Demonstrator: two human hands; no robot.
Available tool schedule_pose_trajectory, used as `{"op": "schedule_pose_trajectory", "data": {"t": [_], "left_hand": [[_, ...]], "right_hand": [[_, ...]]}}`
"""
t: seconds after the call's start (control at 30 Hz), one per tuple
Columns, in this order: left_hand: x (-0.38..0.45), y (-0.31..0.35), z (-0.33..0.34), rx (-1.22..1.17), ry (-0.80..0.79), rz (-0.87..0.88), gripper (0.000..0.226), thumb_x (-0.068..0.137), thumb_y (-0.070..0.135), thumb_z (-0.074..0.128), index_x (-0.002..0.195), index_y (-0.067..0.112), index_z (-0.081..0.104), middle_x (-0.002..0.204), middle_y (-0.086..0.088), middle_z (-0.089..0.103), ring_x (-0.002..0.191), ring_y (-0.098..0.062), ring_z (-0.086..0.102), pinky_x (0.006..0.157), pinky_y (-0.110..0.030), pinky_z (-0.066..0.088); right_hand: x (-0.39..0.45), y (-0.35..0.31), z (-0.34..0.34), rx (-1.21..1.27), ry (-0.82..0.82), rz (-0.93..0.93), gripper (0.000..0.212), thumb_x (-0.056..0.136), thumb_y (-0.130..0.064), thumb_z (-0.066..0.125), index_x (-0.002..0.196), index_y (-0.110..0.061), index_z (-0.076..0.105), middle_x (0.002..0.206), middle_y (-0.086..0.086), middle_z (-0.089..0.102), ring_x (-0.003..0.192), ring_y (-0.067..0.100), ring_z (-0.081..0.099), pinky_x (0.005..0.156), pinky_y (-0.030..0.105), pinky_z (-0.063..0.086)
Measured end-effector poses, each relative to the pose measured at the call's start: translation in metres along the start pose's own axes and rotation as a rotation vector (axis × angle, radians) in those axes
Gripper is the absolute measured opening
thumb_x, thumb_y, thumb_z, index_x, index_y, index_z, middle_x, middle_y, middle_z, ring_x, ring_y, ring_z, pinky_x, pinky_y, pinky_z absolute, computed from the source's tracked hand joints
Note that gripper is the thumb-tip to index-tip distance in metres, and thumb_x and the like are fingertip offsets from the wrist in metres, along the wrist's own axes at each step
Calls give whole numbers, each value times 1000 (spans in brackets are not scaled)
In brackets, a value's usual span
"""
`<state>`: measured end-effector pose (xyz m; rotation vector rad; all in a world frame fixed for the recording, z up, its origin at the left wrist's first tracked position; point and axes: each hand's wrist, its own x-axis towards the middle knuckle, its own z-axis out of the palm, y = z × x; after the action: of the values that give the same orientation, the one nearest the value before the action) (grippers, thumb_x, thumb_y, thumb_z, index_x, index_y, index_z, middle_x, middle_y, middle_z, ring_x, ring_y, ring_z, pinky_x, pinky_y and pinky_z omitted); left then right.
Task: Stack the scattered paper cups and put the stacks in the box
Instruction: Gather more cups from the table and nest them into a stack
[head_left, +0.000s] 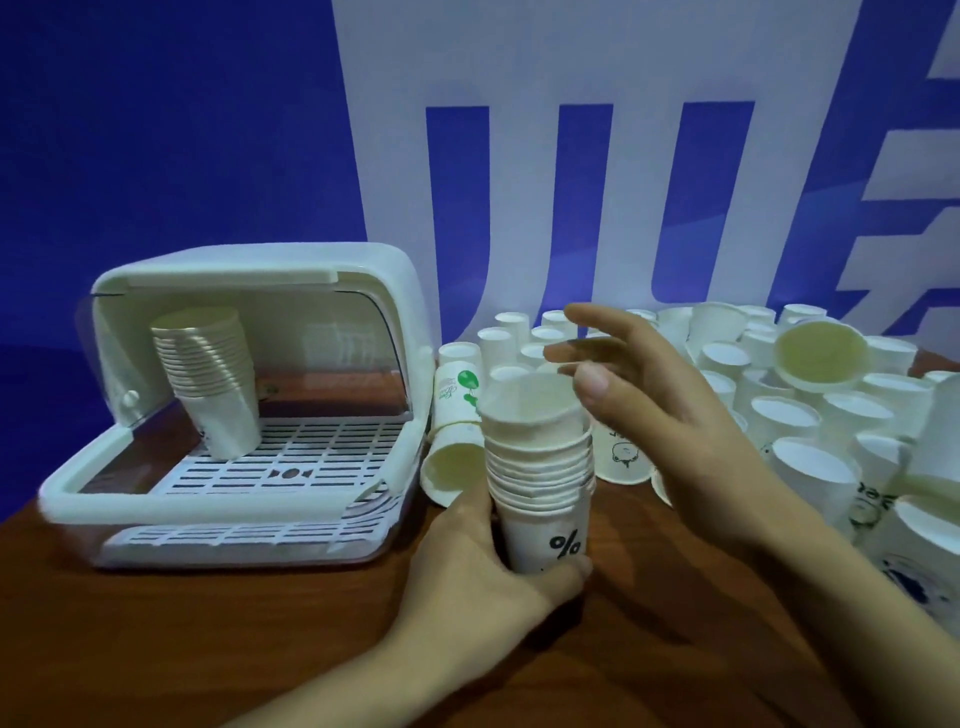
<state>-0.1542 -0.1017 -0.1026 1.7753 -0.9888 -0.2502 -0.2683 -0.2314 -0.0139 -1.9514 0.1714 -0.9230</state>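
My left hand (485, 561) grips the bottom of a stack of white paper cups (540, 467), held upright over the table; the lowest cup bears a black % mark. Just right of the stack's top hovers my right hand (660, 410), fingers spread and holding nothing. A white plastic box (228, 499) with its clear lid flipped up stands at the left. Inside it, another stack of cups (213, 379) leans on the slotted tray. Many loose cups (810, 421) crowd the table at the right and behind my hands, mostly upside down, some on their sides.
A cup with a green print (460, 389) stands beside the box, and one lies on its side (449, 467) below it. The brown table (260, 639) ends at a blue and white wall behind. Cups at the far right edge (935, 499) lie close to my right forearm.
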Motion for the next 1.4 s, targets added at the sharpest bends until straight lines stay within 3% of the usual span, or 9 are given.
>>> {"op": "schedule_pose_trajectory", "data": {"t": [0.13,0.27,0.4,0.53,0.73,0.87,1.03,1.23,1.4], "left_hand": [[0,1,-2,58,-28,40,67,55,61,85,116,41,63,106,29,73,99,11,67,90,-30,59],[-2,2,-3,84,-6,63,67,56,62,82,117,44,61,108,28,72,101,9,66,90,-32,59],[-2,1,-2,87,2,43,67,55,65,81,115,43,62,106,27,73,99,7,67,89,-35,59],[-2,0,-3,125,7,33,64,51,66,81,107,38,66,101,26,74,96,9,66,87,-33,59],[-3,-1,-4,108,-17,52,65,54,63,83,113,41,66,106,35,70,98,15,64,86,-23,57],[-2,-1,-4,102,-37,67,63,56,58,86,113,43,65,107,41,67,99,18,62,81,-13,51],[-1,0,-3,80,-38,63,66,50,64,81,111,47,62,108,46,63,101,19,61,81,-12,49],[0,1,-4,67,-34,73,68,47,66,78,110,44,63,105,45,65,99,19,62,79,-10,48],[0,-1,-4,75,-33,71,69,46,67,78,111,45,65,106,46,64,100,19,61,81,-11,48]], "right_hand": [[3,9,1,-207,46,15,63,80,-72,51,127,-35,71,121,-22,72,117,-9,59,93,20,45],[0,16,7,-496,-23,-87,50,88,-67,47,112,-35,78,109,-20,74,114,4,50,96,18,36],[3,16,6,-499,-117,-69,53,89,-72,35,114,-47,74,124,-30,64,117,2,40,99,14,28],[10,27,-7,-312,173,-9,46,99,-51,40,107,-27,79,105,-20,70,104,-4,57,87,7,37],[12,61,-12,-890,-2,70,43,86,-35,48,121,-26,73,122,-5,63,111,24,44,97,40,41],[7,65,-6,-1063,-64,82,45,91,-28,62,137,-33,61,131,-2,48,116,24,33,99,39,36],[9,67,-8,-965,98,8,23,84,-17,74,106,-25,71,136,4,48,124,26,31,94,40,30],[11,50,-9,-796,80,67,10,92,-13,63,100,-18,61,158,7,39,144,30,35,110,43,33],[11,37,-11,-561,303,26,21,94,-28,70,94,-21,50,97,-3,66,87,14,60,75,28,50]]}}
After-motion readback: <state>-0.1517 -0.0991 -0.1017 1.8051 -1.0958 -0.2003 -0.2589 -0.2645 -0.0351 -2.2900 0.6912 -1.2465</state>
